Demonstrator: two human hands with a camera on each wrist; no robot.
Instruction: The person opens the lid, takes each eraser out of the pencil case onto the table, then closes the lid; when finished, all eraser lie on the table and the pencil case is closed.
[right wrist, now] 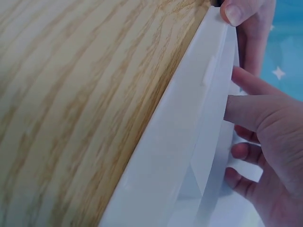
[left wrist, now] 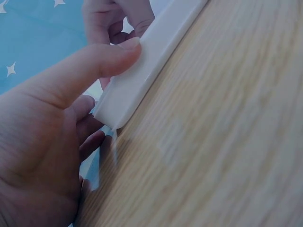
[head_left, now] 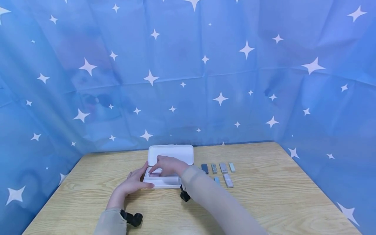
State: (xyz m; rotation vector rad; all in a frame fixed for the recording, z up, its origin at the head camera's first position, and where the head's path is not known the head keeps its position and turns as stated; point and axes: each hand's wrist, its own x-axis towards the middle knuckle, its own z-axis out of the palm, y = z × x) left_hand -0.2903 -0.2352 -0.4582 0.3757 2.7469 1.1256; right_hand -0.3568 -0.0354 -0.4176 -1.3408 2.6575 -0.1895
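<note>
A white lidded box (head_left: 163,187) lies near the table's far side, its lid (head_left: 171,154) tipped back. My left hand (head_left: 133,182) holds the box's left end, the thumb (left wrist: 120,56) pressed on the front wall and the fingers round the corner. From the right, my right hand (head_left: 169,165) reaches into the rear part of the box, behind a divider. Its thumb (right wrist: 244,108) and index finger dip behind the wall, while the other fingers curl loosely. Whatever lies between those fingertips is hidden. Under the hand, a small pale pinkish patch shows inside the box.
Several small blocks lie right of the box: a dark one (head_left: 204,168), a patterned one (head_left: 214,168), a grey one (head_left: 223,167), a pale green one (head_left: 232,167), a light blue one (head_left: 216,180) and a whitish one (head_left: 227,180). A starry blue curtain (head_left: 182,98) hangs behind the wooden table (head_left: 264,195).
</note>
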